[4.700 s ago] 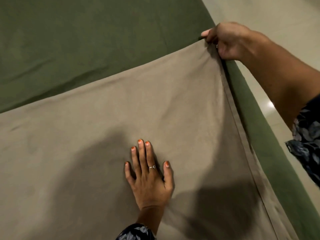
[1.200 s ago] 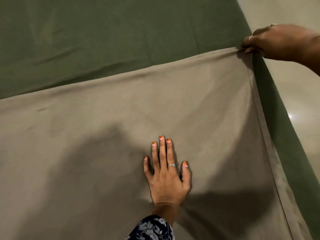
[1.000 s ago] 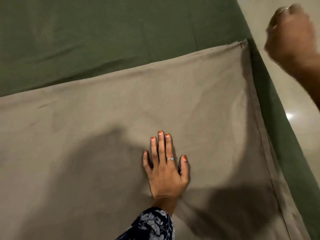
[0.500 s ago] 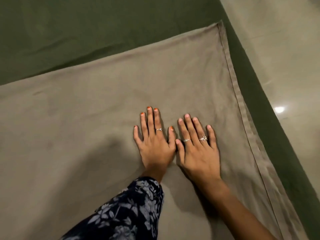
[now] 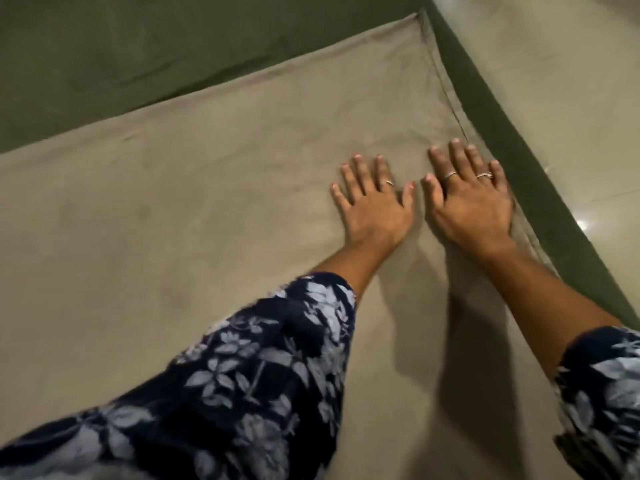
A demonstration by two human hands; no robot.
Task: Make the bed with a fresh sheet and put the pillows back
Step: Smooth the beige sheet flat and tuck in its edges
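Sheet (image 5: 194, 209), tan, lies spread over a green-covered bed (image 5: 104, 64), both palms flat on it.

Its far edge runs slantwise across the green cover, and its corner sits up near the bed's right edge; a hemmed border follows that side. Left hand (image 5: 375, 199) and right hand (image 5: 469, 195) rest side by side, apart by a narrow gap, fingers straight and lightly spread, gripping nothing. The right hand lies just beside the hem, its little finger seemingly touching it, though blur makes this uncertain. Rings show on both hands. Dark floral sleeves (image 5: 242, 393) cover the forearms. Pale glossy floor (image 5: 571, 81) lies beyond the bed.
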